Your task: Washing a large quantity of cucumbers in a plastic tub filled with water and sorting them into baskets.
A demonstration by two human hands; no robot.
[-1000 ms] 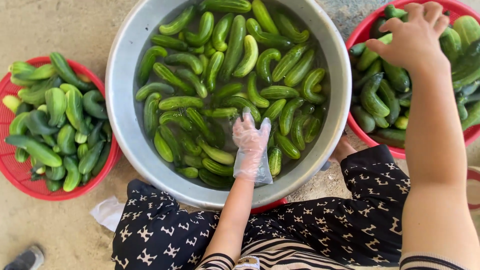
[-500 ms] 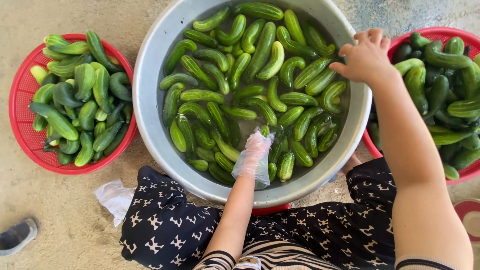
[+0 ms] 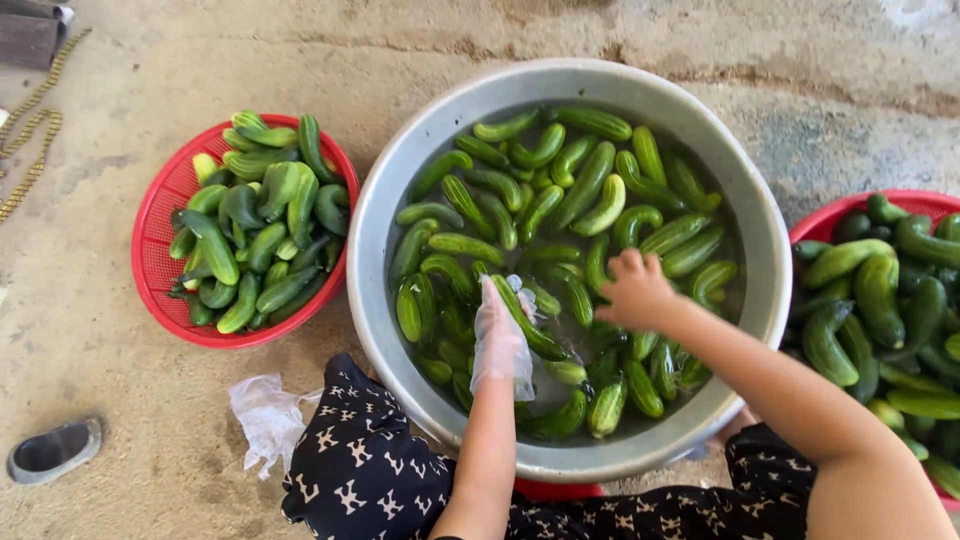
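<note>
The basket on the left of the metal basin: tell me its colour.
Red. The basket is a red mesh one holding green cucumbers, seen clearly in the head view.

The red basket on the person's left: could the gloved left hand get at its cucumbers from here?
Probably yes. The left hand is in the metal basin, and the red basket sits beside it, open-topped, with nothing between them.

A metal basin (image 3: 400, 200) sits on the floor (image 3: 150, 420) between two baskets: the left basket (image 3: 160, 290) and the right basket (image 3: 830, 215), all holding cucumbers (image 3: 585, 185). Both hands, left hand (image 3: 500, 340) and right hand (image 3: 635, 290), are in the basin.
</note>
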